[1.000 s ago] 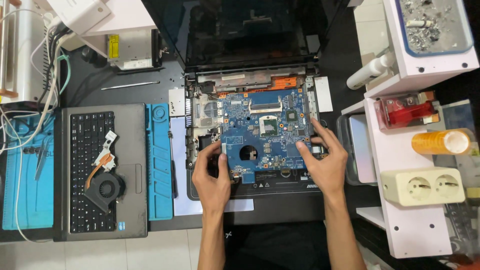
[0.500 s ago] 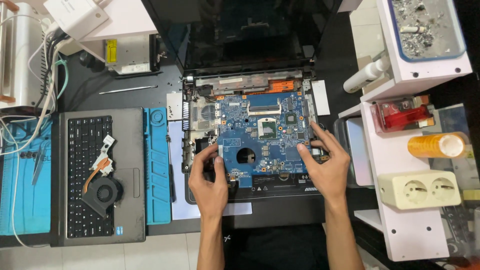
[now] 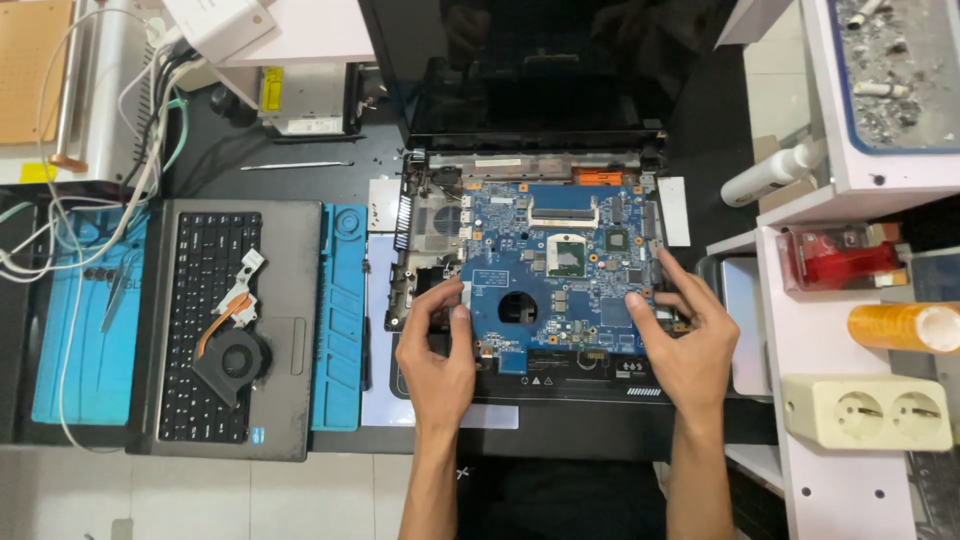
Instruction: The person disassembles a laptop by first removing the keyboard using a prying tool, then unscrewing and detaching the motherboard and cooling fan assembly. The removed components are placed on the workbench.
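A blue laptop motherboard (image 3: 560,270) lies in the opened black laptop base (image 3: 560,385), with the dark screen (image 3: 530,90) folded back behind it. My left hand (image 3: 437,352) rests at the board's lower left edge, thumb and fingers pinching that edge. My right hand (image 3: 685,335) grips the board's lower right edge, fingers spread over the corner. Both hands touch the board.
A detached keyboard panel (image 3: 225,330) with a fan and copper heat pipe (image 3: 232,345) lies left on a blue mat (image 3: 90,340). Cables (image 3: 120,170) run at far left. A white shelf (image 3: 850,330) at right holds a beige double socket (image 3: 865,412), an orange roll and a red item.
Both hands have shifted slightly along the board's lower edge; the left thumb now lies on the board. The camera view has moved a little.
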